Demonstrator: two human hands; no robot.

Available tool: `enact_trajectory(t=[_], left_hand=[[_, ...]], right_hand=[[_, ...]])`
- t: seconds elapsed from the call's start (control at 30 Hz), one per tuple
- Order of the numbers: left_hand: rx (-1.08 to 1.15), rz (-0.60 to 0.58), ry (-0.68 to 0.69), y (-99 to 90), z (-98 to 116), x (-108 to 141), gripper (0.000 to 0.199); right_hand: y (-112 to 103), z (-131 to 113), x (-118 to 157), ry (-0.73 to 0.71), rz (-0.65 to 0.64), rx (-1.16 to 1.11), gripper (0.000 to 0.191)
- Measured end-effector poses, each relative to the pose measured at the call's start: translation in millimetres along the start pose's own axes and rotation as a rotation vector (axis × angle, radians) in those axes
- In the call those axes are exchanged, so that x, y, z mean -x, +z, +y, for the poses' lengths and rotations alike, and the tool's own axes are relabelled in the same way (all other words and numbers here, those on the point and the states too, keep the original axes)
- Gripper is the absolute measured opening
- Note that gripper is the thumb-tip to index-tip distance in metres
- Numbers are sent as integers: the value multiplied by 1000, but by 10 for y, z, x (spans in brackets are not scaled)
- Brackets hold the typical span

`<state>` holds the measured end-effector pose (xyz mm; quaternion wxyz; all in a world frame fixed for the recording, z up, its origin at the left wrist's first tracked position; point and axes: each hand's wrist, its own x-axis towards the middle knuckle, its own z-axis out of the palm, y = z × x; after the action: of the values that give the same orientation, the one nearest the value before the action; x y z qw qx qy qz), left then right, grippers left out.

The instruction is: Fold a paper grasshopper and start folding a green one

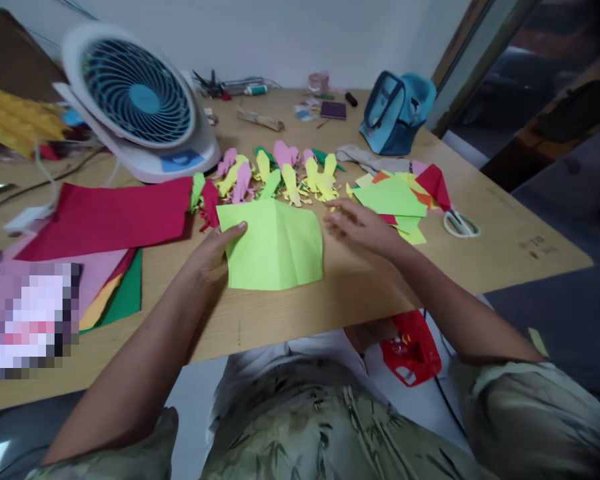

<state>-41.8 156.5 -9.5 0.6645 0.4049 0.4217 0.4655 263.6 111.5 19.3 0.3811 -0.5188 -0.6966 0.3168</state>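
Note:
A creased sheet of lime-green paper (275, 247) is pinched at its left edge by my left hand (219, 250), thumb on top. A fold line runs down its middle. Just off the sheet's right edge is my right hand (355, 225), its fingers loosely apart and slightly blurred, with nothing visible in them. Beyond the sheet lies a row of paper cutouts (290, 180) in yellow, pink, green and red. A pile of coloured paper pieces (393, 197) sits past my right hand, and white-handled scissors (461, 224) lie beside it.
To the left are a red sheet (115, 217), more coloured sheets (130, 293) and a white fan (140, 100). A blue bag (397, 110) stands at the back right. Below the table's front edge is a red bag (413, 350).

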Motion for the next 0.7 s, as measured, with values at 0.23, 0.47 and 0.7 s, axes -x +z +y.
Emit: enact_trajectory(t=[0.23,0.47,0.7], left_hand=[[-29,-12,-34,-172,-11,4,46],[-360,10,53,-203,34,24,37],[-869,202,331,-338,-25,-38,26]], right_hand=[[554,102,-217,260,-180,-518,47],[551,340,-178,161,28,-170,53],[520,386,-185,82,81,112,51]])
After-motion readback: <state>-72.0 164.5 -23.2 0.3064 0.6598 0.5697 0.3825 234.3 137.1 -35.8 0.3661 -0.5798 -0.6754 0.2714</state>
